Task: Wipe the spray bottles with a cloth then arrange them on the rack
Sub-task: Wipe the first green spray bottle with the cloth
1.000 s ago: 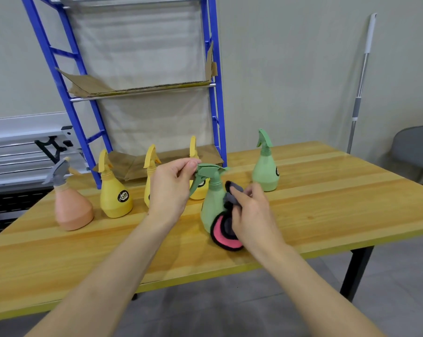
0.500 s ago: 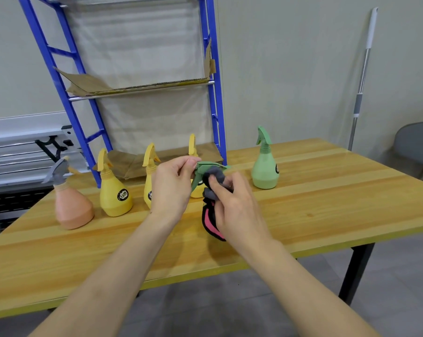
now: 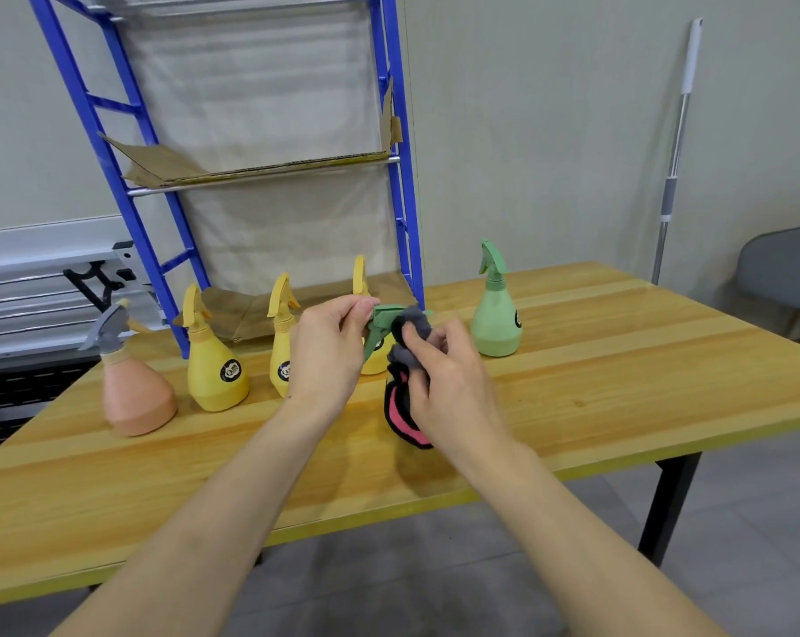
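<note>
My left hand (image 3: 327,356) pinches the spray head of a green spray bottle (image 3: 382,317) at the table's middle. My right hand (image 3: 448,383) presses a grey, black and pink cloth (image 3: 405,406) over that bottle's head and body, hiding most of it. Another green bottle (image 3: 497,314) stands upright to the right. Three yellow bottles (image 3: 216,360) (image 3: 282,342) (image 3: 360,278) and a peach bottle with a grey head (image 3: 134,393) stand in a row to the left. The blue rack (image 3: 400,186) rises behind them.
The wooden table (image 3: 619,370) has its front edge near me. Cardboard sheets (image 3: 260,170) line the rack's shelves. A mop handle (image 3: 674,154) leans on the wall at right, beside a grey chair (image 3: 784,278).
My right hand has carried the cloth up from the green bottle's base to its spray head. My left hand has kept its pinch on the head.
</note>
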Demonstrator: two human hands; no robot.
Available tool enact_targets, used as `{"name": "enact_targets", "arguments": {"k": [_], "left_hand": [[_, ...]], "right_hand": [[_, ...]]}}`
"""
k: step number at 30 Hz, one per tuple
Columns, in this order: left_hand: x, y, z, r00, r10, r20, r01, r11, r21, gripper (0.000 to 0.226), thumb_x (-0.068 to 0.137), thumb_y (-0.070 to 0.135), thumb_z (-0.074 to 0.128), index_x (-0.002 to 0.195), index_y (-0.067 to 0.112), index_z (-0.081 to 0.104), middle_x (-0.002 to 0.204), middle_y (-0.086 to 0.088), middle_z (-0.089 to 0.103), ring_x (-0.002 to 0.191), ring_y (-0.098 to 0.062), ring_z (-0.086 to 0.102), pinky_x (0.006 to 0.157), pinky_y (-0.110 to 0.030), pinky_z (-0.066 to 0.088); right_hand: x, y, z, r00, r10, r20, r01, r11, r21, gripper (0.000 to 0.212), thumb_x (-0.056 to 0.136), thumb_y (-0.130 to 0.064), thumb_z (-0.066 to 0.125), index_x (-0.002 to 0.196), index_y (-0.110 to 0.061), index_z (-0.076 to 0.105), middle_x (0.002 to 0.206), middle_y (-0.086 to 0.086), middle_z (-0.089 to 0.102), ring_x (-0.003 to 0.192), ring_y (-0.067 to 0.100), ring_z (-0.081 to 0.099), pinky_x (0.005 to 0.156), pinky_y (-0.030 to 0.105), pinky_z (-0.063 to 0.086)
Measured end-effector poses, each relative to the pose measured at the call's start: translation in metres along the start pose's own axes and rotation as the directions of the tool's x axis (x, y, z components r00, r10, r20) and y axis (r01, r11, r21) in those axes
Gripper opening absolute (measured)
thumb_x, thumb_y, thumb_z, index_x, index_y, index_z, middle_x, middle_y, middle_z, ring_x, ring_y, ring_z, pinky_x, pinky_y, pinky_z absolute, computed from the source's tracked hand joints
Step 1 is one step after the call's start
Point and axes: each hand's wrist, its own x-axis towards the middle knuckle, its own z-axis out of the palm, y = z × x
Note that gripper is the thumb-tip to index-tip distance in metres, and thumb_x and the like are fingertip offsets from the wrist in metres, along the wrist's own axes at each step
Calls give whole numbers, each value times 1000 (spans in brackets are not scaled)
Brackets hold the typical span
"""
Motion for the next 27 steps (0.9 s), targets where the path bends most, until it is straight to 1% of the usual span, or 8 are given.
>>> {"name": "enact_targets", "arguments": {"k": [4, 7, 11, 14, 18, 21, 25, 27], "left_hand": [[0, 0, -1, 1000, 20, -8, -19, 999, 35, 25, 106, 26, 55, 110, 21, 79, 90, 8, 78, 91, -15, 73, 87, -43, 58], [-3, 0, 0, 1000, 26, -16, -25, 999, 31, 24, 105, 27, 55, 112, 22, 78, 93, 11, 77, 92, -14, 72, 87, -41, 58], [-4, -2, 2, 997, -53, -62, 48, 996, -70, 13, 103, 26, 59, 106, 21, 70, 90, 11, 76, 89, -7, 72, 83, -30, 58], [-3, -3, 3, 996, -71, -52, 66, 993, -93, 12, 102, 28, 61, 102, 19, 69, 87, 8, 76, 86, -7, 73, 84, -35, 59], [-3, -4, 2, 998, -48, -31, 45, 995, -91, 9, 102, 26, 61, 99, 20, 68, 90, 8, 75, 87, -8, 72, 84, -38, 60], [-3, -5, 3, 999, -19, -29, 17, 999, -51, 6, 103, 23, 61, 100, 22, 66, 92, 10, 73, 89, -13, 71, 83, -38, 59], [-4, -8, 6, 999, 36, -34, -36, 999, -2, 9, 104, 18, 58, 108, 22, 65, 94, 12, 70, 90, -14, 68, 81, -37, 57], [-3, -11, 7, 998, 36, -42, -37, 999, -27, 11, 104, 16, 58, 107, 23, 66, 95, 13, 71, 92, -15, 68, 83, -38, 57]], "right_hand": [[-18, 17, 3, 986, 136, 98, -135, 991, -25, 44, 94, -7, 60, 138, -6, 63, 101, 0, 42, 92, 20, 51, 77, 42, 55], [-26, 22, -1, 978, 185, 97, -187, 982, 17, 45, 96, -9, 59, 140, -10, 61, 103, -3, 42, 93, 16, 53, 85, 39, 55], [-15, 8, -9, 994, 111, -20, -108, 988, 114, 44, 96, -7, 60, 139, -10, 63, 103, -3, 45, 93, 16, 54, 83, 34, 54], [-1, 4, -6, 998, 46, -44, -41, 994, 102, 44, 97, -10, 60, 141, -12, 61, 105, -1, 45, 95, 18, 55, 80, 33, 54], [-11, 11, 5, 994, 84, 63, -90, 992, 92, 47, 96, -7, 60, 143, -10, 59, 103, -1, 44, 94, 20, 53, 81, 43, 55], [-25, 21, 10, 987, 119, 107, -129, 988, 85, 48, 95, -6, 60, 143, -9, 59, 103, 0, 43, 94, 19, 53, 84, 43, 55], [-31, 21, 5, 986, 157, 55, -162, 983, 91, 45, 96, -8, 60, 141, -14, 61, 103, -4, 43, 93, 13, 52, 84, 35, 54], [-27, 14, 2, 992, 128, -7, -126, 984, 126, 44, 96, -6, 61, 140, -12, 62, 103, -4, 44, 94, 12, 52, 84, 29, 52]]}}
